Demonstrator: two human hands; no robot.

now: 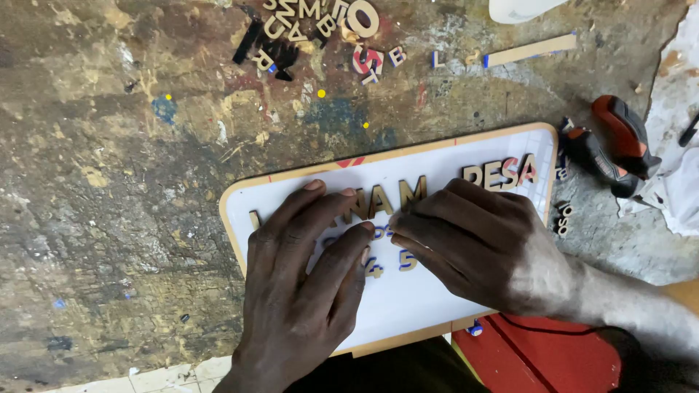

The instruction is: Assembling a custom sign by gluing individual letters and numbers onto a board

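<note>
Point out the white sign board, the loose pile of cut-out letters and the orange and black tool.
white sign board (429, 298): head view, bare white face below the digits.
pile of cut-out letters (320, 29): head view, middle of the heap at the top.
orange and black tool (619, 135): head view, its orange body.

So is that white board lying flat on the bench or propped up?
Flat. The white board lies face up on the bench, both hands, left hand and right hand, pressing down on it.
</note>
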